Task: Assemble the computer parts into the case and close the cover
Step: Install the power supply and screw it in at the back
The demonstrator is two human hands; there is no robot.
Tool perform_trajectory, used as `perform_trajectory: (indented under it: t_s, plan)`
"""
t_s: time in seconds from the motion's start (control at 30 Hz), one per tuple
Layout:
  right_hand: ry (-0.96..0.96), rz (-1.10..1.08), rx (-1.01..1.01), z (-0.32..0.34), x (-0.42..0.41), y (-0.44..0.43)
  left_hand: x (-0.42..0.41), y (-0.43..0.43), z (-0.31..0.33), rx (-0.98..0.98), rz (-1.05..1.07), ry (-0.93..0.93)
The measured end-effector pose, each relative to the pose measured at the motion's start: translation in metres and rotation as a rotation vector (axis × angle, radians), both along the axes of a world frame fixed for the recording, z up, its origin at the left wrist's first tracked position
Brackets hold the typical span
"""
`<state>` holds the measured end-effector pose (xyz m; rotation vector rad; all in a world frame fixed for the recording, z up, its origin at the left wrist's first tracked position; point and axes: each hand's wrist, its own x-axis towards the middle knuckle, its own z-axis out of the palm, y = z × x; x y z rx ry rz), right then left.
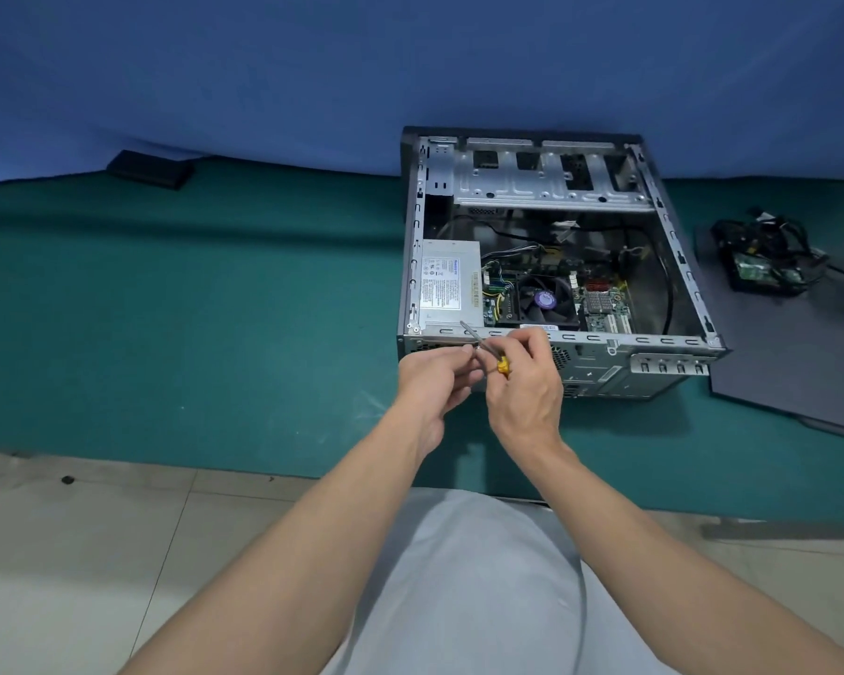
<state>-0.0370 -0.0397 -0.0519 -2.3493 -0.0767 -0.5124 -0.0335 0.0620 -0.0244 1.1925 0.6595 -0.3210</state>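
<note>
An open computer case (654, 367) lies on its side on the green mat, with a silver power supply (447, 285), a motherboard and a black CPU fan (544, 299) inside. My right hand (525, 382) grips a yellow-handled screwdriver (502, 366) just in front of the case's near rim. Its metal shaft (473, 334) points up and left toward the power supply corner. My left hand (434, 382) has its fingertips pinched against the shaft; a screw between them cannot be made out.
The dark cover panel (775, 377) lies flat to the right of the case. A black part with a tangle of cables (771, 265) sits on it at the back. A small black box (149, 169) rests far left by the blue backdrop. Tiled floor lies below the mat edge.
</note>
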Motion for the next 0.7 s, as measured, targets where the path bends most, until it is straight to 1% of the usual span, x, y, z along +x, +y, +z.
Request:
perform_trajectory:
  t_s: [0.2, 0.43, 0.6, 0.7]
  plan:
    - [-0.005, -0.012, 0.011, 0.001, 0.002, 0.001, 0.001, -0.001, 0.0, -0.002, 0.006, 0.017]
    - [0.06, -0.029, 0.016, 0.004, 0.005, 0.002, 0.001, -0.001, -0.005, 0.004, 0.021, 0.005]
    - [0.082, -0.047, 0.01, 0.006, 0.005, 0.003, 0.0, -0.002, -0.009, -0.044, 0.035, 0.014]
    - [0.094, -0.035, 0.01, 0.009, 0.005, 0.001, 0.001, -0.001, -0.01, -0.108, 0.031, 0.033]
